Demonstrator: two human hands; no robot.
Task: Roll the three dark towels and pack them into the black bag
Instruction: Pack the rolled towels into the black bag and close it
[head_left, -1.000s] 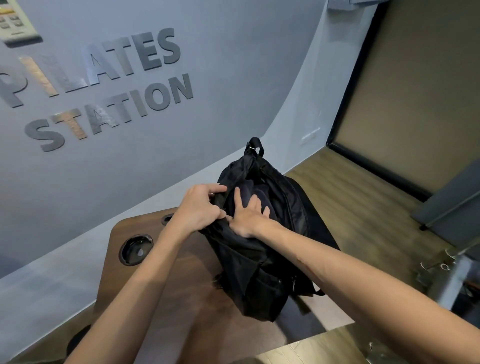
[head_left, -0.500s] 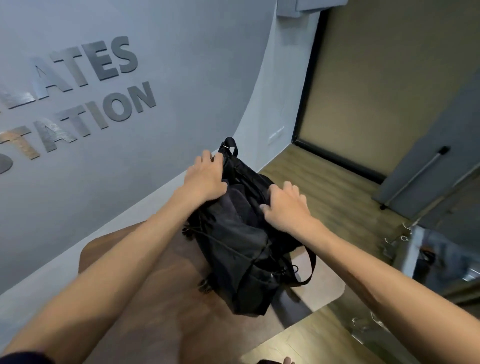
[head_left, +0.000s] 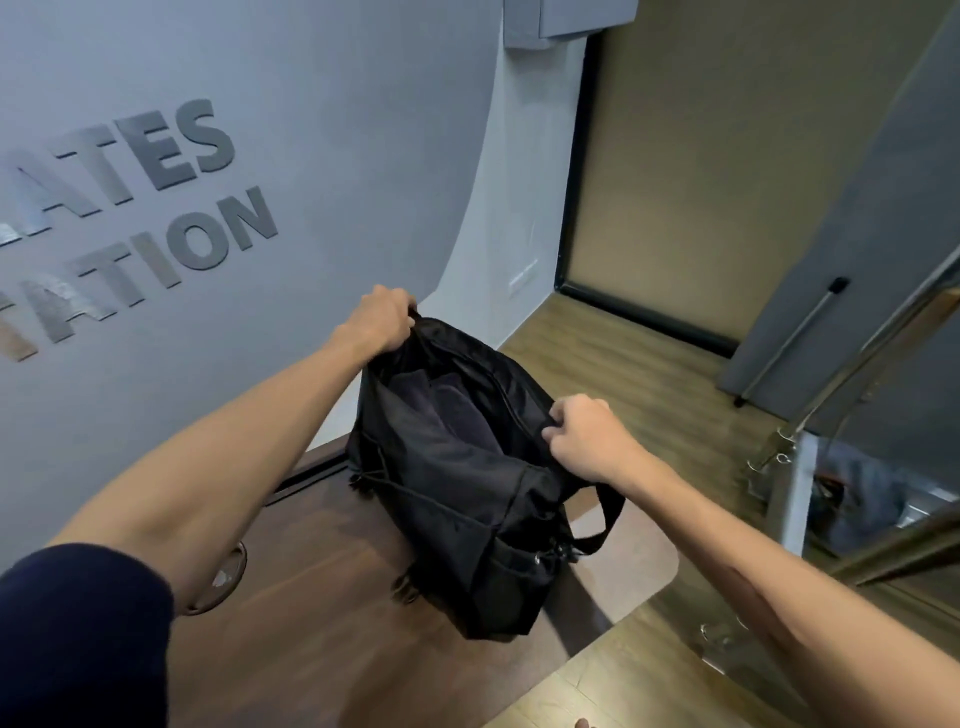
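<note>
Spreading the mouth of the black bag (head_left: 462, 499) wide, both hands now grip its rim where half a second ago they lay on top of it. The left hand (head_left: 378, 322) curls round the far end of the opening, the right hand (head_left: 587, 434) pinches the near side by the zipper. Dark towels (head_left: 441, 410) show inside, lying side by side; how many I cannot tell. Since none lie outside the bag, packing looks done or nearly so, and zipping probably comes next. The bag stands on the brown surface (head_left: 311, 597), near its far right corner and just beside the grey wall (head_left: 311, 156) with raised lettering. Beyond the right edge lie wood flooring (head_left: 649, 374) and a dark-framed panel (head_left: 727, 156).
</note>
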